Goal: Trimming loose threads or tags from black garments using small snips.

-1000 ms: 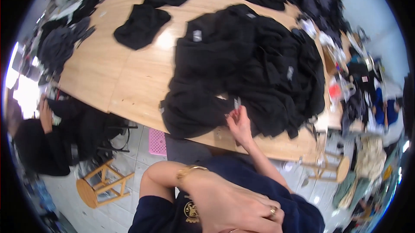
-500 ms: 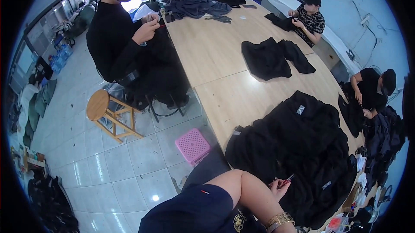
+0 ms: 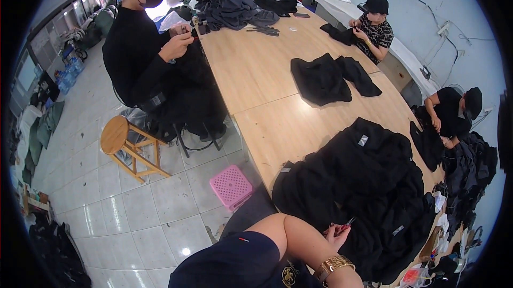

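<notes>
My left arm comes in from the lower edge in a dark short sleeve (image 3: 230,258), bent at the elbow. A gold bracelet (image 3: 335,267) circles its wrist, and the left hand lies past the lower edge, out of sight. Beyond that forearm my right hand (image 3: 335,234) shows in part, its fingers closed on what look like small thread snips (image 3: 350,222) with a pointed metal tip. Its own forearm is hidden behind the left one. Both the hand and the snips are close over a heap of black garments (image 3: 368,176) with small pale labels. Whether the tip touches the cloth I cannot tell.
Two black pieces (image 3: 322,78) lie farther up the wooden table (image 3: 267,127). Dark clothes (image 3: 230,7) are piled at its far end. Three people work around it. Left of the table stand a pink plastic stool (image 3: 231,186) and a wooden stool (image 3: 115,134).
The whole view has shifted slightly, so the table and people sit a little farther left. My right hand still holds the snips by the black heap, and less of the tip shows.
</notes>
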A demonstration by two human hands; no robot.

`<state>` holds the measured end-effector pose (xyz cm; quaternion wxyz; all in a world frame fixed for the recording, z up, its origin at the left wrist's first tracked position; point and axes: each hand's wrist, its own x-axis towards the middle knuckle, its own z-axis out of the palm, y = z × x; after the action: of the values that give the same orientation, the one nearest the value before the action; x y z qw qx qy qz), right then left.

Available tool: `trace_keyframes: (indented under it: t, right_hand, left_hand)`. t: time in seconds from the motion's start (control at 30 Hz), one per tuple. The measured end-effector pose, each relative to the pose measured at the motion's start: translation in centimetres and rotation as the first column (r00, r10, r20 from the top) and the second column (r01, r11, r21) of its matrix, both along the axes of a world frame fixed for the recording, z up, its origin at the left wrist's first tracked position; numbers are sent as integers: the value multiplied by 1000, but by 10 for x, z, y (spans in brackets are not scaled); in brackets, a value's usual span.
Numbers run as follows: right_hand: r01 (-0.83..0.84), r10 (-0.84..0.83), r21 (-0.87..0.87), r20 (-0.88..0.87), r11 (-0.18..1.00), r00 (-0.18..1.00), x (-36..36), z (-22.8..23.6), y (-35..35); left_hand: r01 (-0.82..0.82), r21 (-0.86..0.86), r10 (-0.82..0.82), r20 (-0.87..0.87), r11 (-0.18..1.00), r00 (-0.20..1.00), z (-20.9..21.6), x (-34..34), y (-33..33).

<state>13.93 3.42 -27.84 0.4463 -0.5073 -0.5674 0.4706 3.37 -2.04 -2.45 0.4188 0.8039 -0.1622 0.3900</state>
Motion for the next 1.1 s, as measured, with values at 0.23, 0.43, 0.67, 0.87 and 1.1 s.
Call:
trace_keyframes:
  t: [0.23,0.43,0.67,0.87,1.1]
  right_hand:
    - [-27,27,-25,7,999,1000,-3,-1,0]
    - [-34,34,-40,-5,999,999,-2,-1,-1]
    - [-27,28,22,-45,999,999,-2,-4,-2]
    - [-12,12,-17,-11,1000,1000,-13,-3,-1]
    - [37,-36,-10,72,999,997,-11,-2,-4]
  left_hand:
    - [-72,41,73,-18,997,997,-8,15,1]
    - [-114,72,116,-35,991,993,-14,20,2]
    - [-41,92,44,-26,995,999,3,3,6]
    - [171,110,-171,-7,979,985,1,15,-11]
    - [393,128,-400,35,911,916,26,-19,-1]
